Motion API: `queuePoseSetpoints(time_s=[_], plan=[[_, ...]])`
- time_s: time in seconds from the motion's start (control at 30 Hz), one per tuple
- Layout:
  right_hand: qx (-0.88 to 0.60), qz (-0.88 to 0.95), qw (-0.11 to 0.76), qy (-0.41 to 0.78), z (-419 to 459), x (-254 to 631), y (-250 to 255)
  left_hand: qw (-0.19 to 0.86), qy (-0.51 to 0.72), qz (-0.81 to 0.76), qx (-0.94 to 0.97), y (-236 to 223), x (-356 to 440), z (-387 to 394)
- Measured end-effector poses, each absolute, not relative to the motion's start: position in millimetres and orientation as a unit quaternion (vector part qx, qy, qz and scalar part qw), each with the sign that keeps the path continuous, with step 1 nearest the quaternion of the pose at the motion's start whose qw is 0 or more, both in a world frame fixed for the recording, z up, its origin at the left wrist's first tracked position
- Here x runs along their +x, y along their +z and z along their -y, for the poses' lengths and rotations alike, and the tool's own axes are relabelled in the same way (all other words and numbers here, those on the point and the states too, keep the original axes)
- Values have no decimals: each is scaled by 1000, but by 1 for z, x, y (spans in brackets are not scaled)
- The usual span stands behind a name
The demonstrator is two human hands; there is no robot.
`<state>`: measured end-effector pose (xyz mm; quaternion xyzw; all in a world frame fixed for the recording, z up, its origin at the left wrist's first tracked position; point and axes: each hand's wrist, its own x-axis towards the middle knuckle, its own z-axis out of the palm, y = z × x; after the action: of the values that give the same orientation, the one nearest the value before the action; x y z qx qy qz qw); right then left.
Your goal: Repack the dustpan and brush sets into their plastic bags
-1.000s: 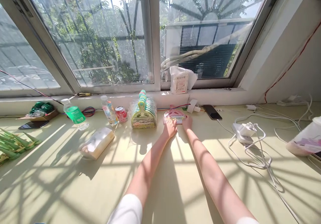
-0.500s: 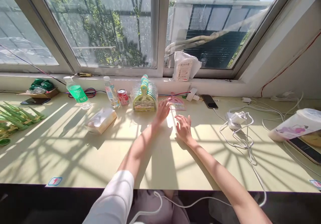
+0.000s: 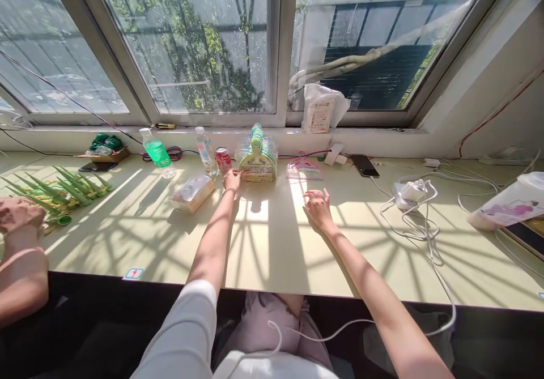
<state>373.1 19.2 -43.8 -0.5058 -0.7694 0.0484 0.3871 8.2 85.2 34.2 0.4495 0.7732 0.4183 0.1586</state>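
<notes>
My left hand (image 3: 232, 181) is by the lower left edge of an upright row of arch-shaped, handled items (image 3: 257, 161), yellow-green and teal, in clear plastic. Its fingers are slightly bent and seem to hold nothing; whether they touch the row I cannot make out. A similar pink arch-shaped item (image 3: 304, 168) with a small handle lies flat on the table to the right of the row. Nearer to me than the pink item is my right hand (image 3: 318, 206), fingers apart and nothing in it. A red can (image 3: 222, 159) stands just behind my left hand.
Left of my arm are a tissue pack (image 3: 192, 193), a clear bottle (image 3: 206, 151) and a green-labelled bottle (image 3: 158, 153). Another person's hand (image 3: 19, 214) rests near green spiky pieces (image 3: 63, 189). At right lie a phone (image 3: 365, 166), a charger with tangled white cables (image 3: 410, 195) and a cup (image 3: 510, 200).
My left hand has moved left, from the pink item to the left side of the row. My right hand stays near its place. The view has shifted left, and another person's arm shows.
</notes>
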Motion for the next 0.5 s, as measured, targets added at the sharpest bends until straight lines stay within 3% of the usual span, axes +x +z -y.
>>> queuePoseSetpoints(time_s=[0.5], plan=[[-520,758,383,93,-24,379,-43,192,421,-709,532,56,11,-87]])
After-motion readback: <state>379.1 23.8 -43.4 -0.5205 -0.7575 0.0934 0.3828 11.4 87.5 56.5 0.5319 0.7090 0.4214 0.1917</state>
